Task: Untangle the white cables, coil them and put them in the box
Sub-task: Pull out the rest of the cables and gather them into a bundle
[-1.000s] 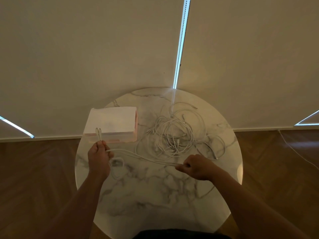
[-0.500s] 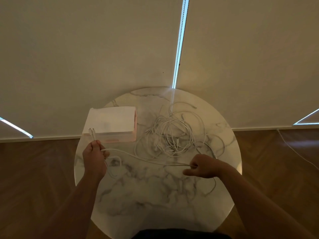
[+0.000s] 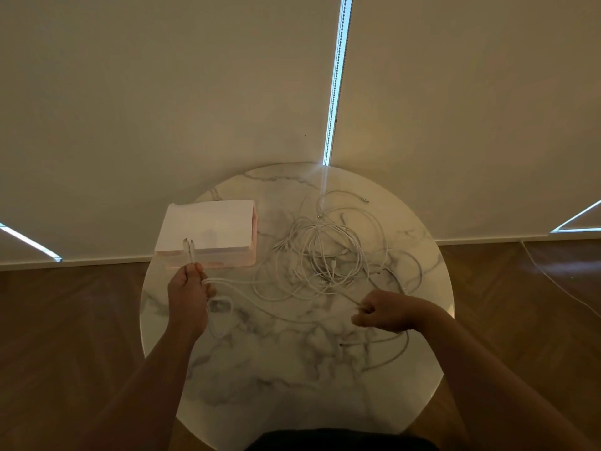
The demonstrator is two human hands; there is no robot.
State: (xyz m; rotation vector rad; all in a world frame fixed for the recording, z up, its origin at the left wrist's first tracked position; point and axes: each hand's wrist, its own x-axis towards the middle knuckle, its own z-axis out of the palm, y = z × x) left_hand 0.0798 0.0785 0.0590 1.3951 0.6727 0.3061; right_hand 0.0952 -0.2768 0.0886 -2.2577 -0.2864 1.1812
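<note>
Round marble-topped bench (image 3: 292,379), grey veins, glossy. Behind bench: cream wall panels (image 3: 162,109), dim warm light. Narrow bright daylight slit (image 3: 335,92) runs vertically down to bench's far edge. Slanted slits far left (image 3: 29,242) and far right (image 3: 575,221) of bench. Dark herringbone wood floor (image 3: 65,320) both sides of bench; pale skirting (image 3: 487,241) along wall foot.

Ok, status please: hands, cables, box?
Left hand grips a cable near its plugs; right hand pinches it further along. Other cables tangled on table. Box beyond left hand.
</note>
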